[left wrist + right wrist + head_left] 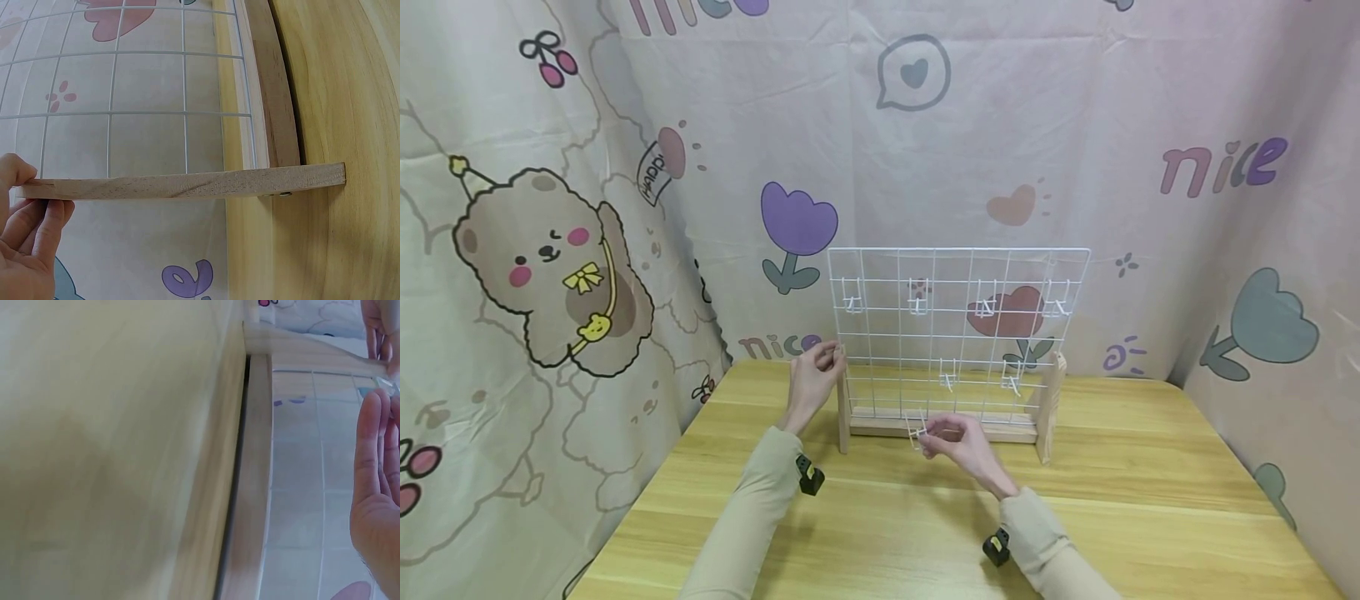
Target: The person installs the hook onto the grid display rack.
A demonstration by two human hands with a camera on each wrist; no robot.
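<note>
A white wire grid panel point(958, 249) stands upright in a wooden frame on the table. My left hand point(812, 379) pinches the top of the frame's left post point(187, 185) between thumb and fingers. In front of the lower grid, my right hand point(966, 450) holds a white wire hook point(915, 432) at its fingertips; whether the hook touches the grid I cannot tell. Several similar hooks hang in a row on the upper grid, one of them at the left point(852, 305). Two more hang lower, including a hook point(948, 379) right of the middle.
The frame's right post point(1048, 408) and its bottom bar point(880, 423) rest on the wood-grain table point(887, 533). Behind the table hangs a patterned curtain point(925, 167), and another stretch of curtain point(475, 417) runs along the left side.
</note>
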